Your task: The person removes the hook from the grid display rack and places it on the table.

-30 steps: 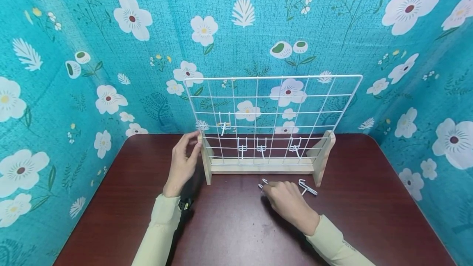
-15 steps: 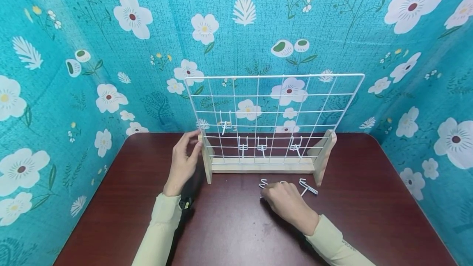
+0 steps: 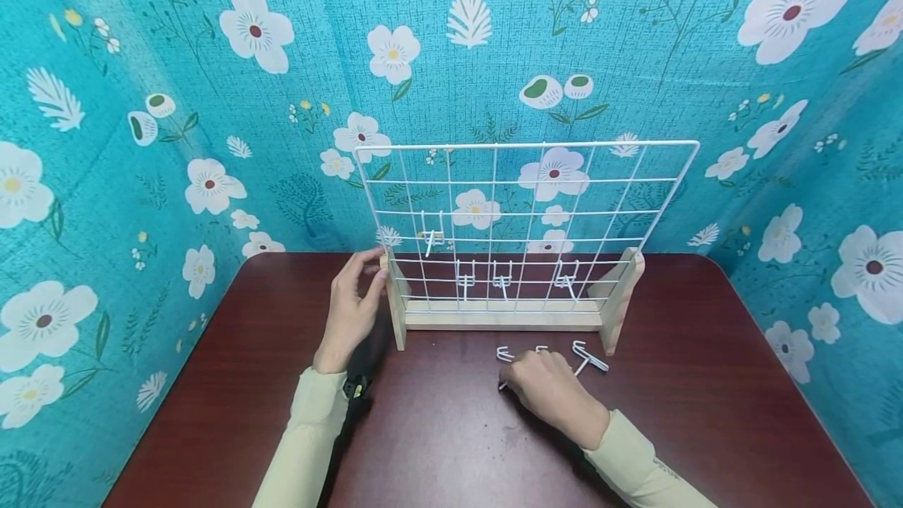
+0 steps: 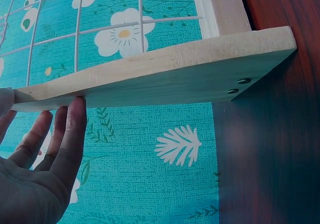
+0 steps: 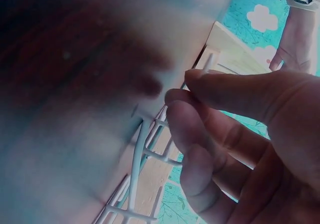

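My left hand (image 3: 349, 313) holds the upper end of the left wooden upright (image 4: 150, 76) of a white wire grid rack (image 3: 494, 182). In the left wrist view its fingertips press on the outer face of the wood. My right hand (image 3: 552, 392) is low over the table in front of the rack. Between thumb and forefinger it pinches a thin white hook (image 5: 207, 62), mostly hidden by the fingers. Another white double-pronged hook (image 3: 591, 357) lies just right of that hand. Past the fingertips, the right wrist view shows white hook wires (image 5: 139, 156) on the table.
Several white hooks hang on the grid, one higher at left (image 3: 432, 238), others such as the right one (image 3: 566, 281) lower down. A pale wooden crossbar (image 3: 502, 316) joins the uprights. The dark red table (image 3: 423, 429) meets a teal flowered curtain (image 3: 296, 69) behind.
The hook at my right fingers has turned: its prongs sit differently and a rod end now shows below the fingertips. My left hand stays on the upright.
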Demonstrator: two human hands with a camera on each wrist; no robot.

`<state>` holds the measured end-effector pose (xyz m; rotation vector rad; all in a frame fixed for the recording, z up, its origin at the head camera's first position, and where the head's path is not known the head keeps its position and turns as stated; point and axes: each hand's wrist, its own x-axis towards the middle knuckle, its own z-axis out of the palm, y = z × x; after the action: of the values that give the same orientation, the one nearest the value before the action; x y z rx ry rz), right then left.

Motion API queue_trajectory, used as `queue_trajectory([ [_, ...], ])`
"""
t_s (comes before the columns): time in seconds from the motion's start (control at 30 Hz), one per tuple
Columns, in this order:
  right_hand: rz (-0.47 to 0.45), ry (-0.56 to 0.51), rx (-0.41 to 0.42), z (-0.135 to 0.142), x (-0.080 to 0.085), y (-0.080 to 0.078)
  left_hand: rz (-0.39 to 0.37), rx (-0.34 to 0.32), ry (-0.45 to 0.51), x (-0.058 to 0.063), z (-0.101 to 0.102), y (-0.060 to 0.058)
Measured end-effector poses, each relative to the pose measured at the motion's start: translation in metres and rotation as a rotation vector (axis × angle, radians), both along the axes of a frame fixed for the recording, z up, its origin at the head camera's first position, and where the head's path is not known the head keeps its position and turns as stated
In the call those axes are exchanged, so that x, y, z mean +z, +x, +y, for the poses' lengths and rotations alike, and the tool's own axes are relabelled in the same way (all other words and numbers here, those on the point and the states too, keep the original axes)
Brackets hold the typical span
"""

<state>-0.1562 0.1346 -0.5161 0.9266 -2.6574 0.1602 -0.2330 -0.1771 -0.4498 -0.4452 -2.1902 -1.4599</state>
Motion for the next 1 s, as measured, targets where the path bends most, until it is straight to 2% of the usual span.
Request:
queue_trajectory([
  [0.13, -0.01, 0.001, 0.005, 0.0, -0.001, 0.0, 0.002, -0.014, 0.006, -0.013, -0.007, -0.008],
  [0.23, -0.014, -0.002, 0.014, -0.001, -0.003, 0.0, -0.002, -0.009, -0.004, -0.015, -0.008, -0.008],
  [0.37, -0.03, -0.012, 0.026, -0.002, -0.004, -0.001, -0.018, 0.014, -0.016, -0.01, -0.004, -0.006],
  [0.63, -0.058, 0.0, 0.035, -0.004, -0.003, -0.003, -0.012, 0.004, -0.011, 0.013, 0.003, 0.008],
  [1.0, -0.069, -0.018, 0.078, -0.004, -0.003, 0.0, -0.019, -0.003, 0.003, 0.012, 0.004, 0.008],
])
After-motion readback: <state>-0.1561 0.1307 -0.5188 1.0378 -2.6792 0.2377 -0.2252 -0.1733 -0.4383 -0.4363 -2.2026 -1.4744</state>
